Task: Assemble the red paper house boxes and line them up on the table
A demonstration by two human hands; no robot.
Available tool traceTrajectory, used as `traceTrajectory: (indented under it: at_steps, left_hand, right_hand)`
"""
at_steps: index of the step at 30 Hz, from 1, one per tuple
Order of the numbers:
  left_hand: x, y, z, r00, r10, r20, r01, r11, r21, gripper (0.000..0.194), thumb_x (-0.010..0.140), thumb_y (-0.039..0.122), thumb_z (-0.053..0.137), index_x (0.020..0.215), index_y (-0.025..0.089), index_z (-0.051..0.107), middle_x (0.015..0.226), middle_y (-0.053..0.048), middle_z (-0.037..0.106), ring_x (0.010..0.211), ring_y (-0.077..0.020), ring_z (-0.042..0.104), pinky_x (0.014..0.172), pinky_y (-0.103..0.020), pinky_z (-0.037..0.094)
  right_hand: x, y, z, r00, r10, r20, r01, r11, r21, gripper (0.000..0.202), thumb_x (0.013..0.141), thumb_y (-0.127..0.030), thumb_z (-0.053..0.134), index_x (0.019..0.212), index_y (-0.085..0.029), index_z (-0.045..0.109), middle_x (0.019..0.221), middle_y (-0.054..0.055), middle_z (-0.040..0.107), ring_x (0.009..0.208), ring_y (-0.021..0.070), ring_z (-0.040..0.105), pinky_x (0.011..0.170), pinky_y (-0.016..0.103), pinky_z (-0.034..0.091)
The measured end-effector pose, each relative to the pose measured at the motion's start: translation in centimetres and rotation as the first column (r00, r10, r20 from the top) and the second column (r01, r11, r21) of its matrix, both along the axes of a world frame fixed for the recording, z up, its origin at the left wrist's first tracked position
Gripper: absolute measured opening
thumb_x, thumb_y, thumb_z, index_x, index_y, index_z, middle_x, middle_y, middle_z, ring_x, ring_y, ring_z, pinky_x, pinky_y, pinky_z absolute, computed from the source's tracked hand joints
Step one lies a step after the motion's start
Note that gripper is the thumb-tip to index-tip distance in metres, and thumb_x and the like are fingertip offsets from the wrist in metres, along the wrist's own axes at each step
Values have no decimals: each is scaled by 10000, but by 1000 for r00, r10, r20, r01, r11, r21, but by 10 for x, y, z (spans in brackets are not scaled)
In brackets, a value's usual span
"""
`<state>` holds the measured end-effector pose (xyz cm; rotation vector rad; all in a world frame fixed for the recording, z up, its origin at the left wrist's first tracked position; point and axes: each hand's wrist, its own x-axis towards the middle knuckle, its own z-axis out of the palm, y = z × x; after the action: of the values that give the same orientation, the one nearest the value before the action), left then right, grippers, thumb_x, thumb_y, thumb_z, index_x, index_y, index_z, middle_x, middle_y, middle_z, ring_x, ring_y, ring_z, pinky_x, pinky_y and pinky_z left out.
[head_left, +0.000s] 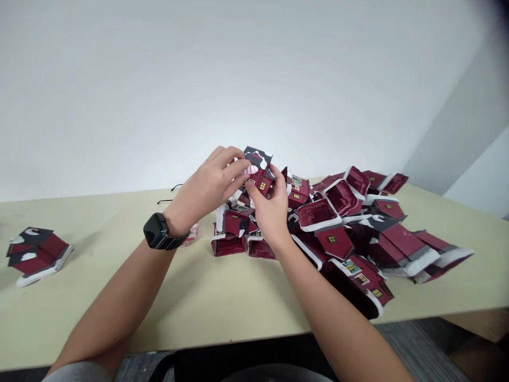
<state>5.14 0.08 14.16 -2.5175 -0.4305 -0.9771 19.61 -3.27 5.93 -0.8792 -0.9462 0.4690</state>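
My right hand [272, 204] is wrapped round a small dark-red model house [262, 183] with a dark, white-patched roof and yellow windows. Fingers of my left hand [212, 183] are closed in a pinch at the house's left side, around a small white piece with red stripes [249, 170]. Whether that piece is fixed to the house is hidden by the fingers. Just below and to the right of my hands lie more houses [236, 220] of the same kind, several tipped with their hollow undersides showing.
A large heap of model houses [332, 239] covers the table's right side. One more house [40, 254] stands alone at the far left. Behind my left wrist lie a red-and-white piece [192, 235] and thin dark rods [165, 201]. A pale wall [199, 79] borders the table [222, 297].
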Motion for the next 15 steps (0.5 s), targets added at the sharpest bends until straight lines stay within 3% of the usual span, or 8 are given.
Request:
traceTrajectory:
  at_steps: [6, 15]
  left_hand:
    - [-2, 10, -4, 999, -27, -33, 29, 998, 60, 301, 1053, 181, 474, 1269, 274, 661, 1045, -82, 669, 1016, -208, 597, 851, -367, 528]
    - [-2, 14, -6, 998, -53, -27, 56, 993, 107, 275, 1046, 190, 497, 1217, 252, 703, 1043, -96, 699, 986, -211, 608, 803, -368, 530]
  right_hand:
    - [2, -1, 1, 997, 80, -15, -80, 997, -21, 645, 862, -410, 730, 1453, -272, 513, 1462, 82, 599, 1308, 250, 608, 1167, 484, 471]
    - [3, -2, 2, 989, 140, -45, -143, 988, -63, 667, 825, -401, 763, 1433, -253, 531, 1369, 83, 665, 1234, 254, 651, 1130, 483, 503]
